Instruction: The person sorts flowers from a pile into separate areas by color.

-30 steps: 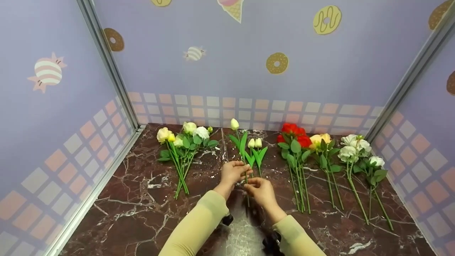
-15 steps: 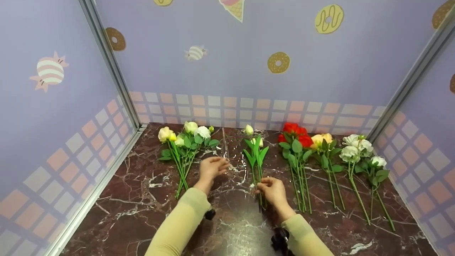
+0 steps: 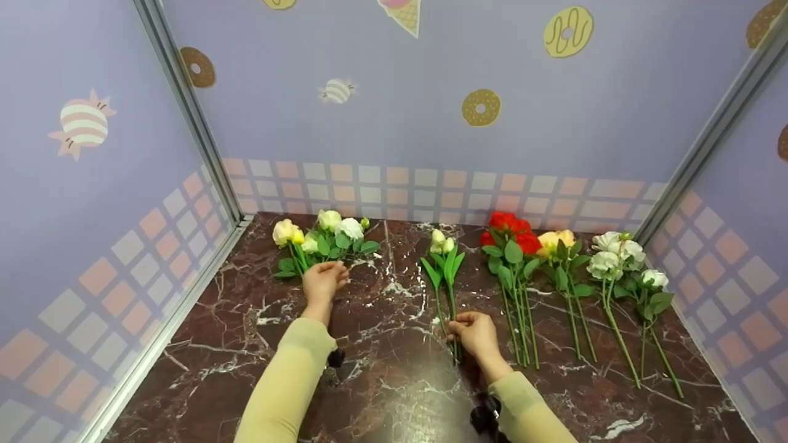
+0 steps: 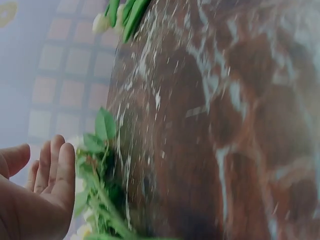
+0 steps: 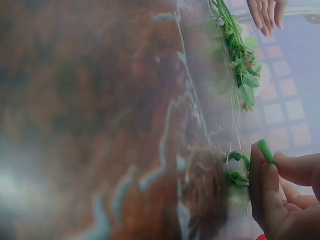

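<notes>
Several white tulips [image 3: 442, 241] with long green leaves lie side by side at the middle of the table. My right hand [image 3: 475, 337] pinches a tulip stem near its lower end. In the right wrist view, a green stem end [image 5: 266, 151] sits between thumb and fingers, with other stem ends [image 5: 238, 178] beside them. My left hand [image 3: 323, 284] is over the stems of the left bunch of pale roses [image 3: 329, 220], partly hiding them. Seen from the left wrist, its fingers are extended with nothing held, close to the green leaves [image 4: 104, 125].
To the right lie red flowers [image 3: 511, 231], peach-yellow flowers [image 3: 555, 243] and white flowers [image 3: 606, 264] with long stems. They rest on a dark red marble-patterned table [image 3: 246, 369]. Lilac patterned walls [image 3: 394, 135] close it in at the back and both sides.
My left hand has left the tulips and moved left to the pale roses. The tulip in my right hand has shifted right and lowered, its bloom now beside the other tulip blooms.
</notes>
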`<state>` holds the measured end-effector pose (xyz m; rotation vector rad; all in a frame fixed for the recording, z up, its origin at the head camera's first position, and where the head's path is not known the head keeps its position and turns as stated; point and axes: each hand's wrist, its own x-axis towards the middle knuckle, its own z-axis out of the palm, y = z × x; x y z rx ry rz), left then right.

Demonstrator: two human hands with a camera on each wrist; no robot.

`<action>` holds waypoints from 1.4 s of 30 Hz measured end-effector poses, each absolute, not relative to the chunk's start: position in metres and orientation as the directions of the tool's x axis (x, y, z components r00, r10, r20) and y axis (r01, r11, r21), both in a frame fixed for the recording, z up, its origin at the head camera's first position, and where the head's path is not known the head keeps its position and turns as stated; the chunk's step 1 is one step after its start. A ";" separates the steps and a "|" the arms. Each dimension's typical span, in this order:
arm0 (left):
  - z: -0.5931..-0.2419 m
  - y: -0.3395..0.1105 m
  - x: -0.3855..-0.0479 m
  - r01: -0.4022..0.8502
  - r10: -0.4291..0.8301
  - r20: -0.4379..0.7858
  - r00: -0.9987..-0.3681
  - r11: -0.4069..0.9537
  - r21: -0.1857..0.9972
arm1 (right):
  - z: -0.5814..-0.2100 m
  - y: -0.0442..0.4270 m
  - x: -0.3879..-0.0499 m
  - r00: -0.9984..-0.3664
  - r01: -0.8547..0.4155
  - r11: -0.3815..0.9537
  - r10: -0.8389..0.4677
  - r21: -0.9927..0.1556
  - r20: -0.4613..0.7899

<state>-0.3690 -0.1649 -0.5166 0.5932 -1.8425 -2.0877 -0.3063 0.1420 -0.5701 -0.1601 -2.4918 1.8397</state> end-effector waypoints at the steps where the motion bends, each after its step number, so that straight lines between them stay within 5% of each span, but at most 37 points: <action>1: -0.517 -0.169 -0.369 -0.049 -0.491 -0.107 -0.864 -0.130 0.990 | -0.570 0.142 -0.306 -0.994 0.051 0.310 0.104 -0.949 -0.019; 10: -0.525 -0.206 -0.363 -0.111 -0.593 -0.086 -0.801 0.005 0.994 | -0.564 0.145 -0.305 -0.995 0.002 0.575 0.083 -0.818 0.056; 17: -0.533 -0.219 -0.361 -0.276 -0.591 -0.028 -0.806 0.333 0.902 | -0.562 0.146 -0.306 -0.994 -0.029 0.702 0.058 -0.712 0.097; 28: -0.546 -0.219 -0.364 -0.361 -0.488 -0.035 -0.872 0.593 0.719 | -0.563 0.146 -0.306 -0.994 -0.037 0.741 0.039 -0.671 0.099; 42: -0.546 -0.223 -0.361 -0.346 -0.433 -0.011 -0.901 0.704 0.620 | -0.564 0.147 -0.304 -0.991 -0.075 0.738 0.021 -0.671 0.134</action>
